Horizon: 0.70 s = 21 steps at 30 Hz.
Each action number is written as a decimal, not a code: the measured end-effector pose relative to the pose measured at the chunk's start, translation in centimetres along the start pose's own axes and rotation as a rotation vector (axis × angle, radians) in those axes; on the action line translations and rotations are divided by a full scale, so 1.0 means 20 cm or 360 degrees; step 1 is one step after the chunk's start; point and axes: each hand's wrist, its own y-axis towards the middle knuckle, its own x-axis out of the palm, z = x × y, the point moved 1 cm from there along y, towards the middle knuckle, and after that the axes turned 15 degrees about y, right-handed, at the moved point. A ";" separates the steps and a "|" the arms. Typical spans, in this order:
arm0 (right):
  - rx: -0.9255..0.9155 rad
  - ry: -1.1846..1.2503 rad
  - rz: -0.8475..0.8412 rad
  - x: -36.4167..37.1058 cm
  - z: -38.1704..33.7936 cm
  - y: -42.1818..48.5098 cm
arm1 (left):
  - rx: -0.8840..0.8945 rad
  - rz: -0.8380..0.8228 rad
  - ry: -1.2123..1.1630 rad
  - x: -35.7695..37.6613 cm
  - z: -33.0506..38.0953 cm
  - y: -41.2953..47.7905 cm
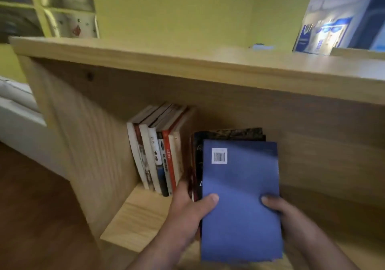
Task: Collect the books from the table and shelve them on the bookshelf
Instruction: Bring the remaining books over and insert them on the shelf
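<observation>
Gripping a stack of books [239,186] from both sides, the left hand [187,209] curls round the stack's left edge with its thumb pressed on the top cover. The right hand [281,213] clamps the right edge in the same way. Both forearms enter from the bottom of the view. The top item is a blue book [241,228] with its barcode label [219,155] facing up; darker books [229,135] lie beneath it. The stack is held flat above the shelf board [133,213] of the bookshelf [145,59], just right of a row of upright books [158,157] standing near the board's rear left corner.
</observation>
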 end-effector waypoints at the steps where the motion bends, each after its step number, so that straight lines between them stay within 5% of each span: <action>1: -0.0034 0.0028 -0.0054 -0.02 0.00 0.02 | 0.0051 0.0030 0.0016 0.01 -0.01 0.00; 9: -0.0178 0.0228 -0.0284 -0.20 0.04 0.18 | 0.0527 0.0341 0.0381 0.12 -0.14 0.00; 14: -0.0260 0.0033 -0.0343 -0.21 0.03 0.12 | 0.0690 0.0511 0.0652 0.16 -0.16 -0.09; 17: -0.0409 -0.0205 -0.0194 -0.17 0.04 0.09 | 0.0564 0.0668 0.0782 0.17 -0.15 -0.12; 21: -0.0651 -0.1025 0.0317 -0.12 0.07 0.15 | 0.0494 0.0844 0.0842 0.19 -0.13 -0.12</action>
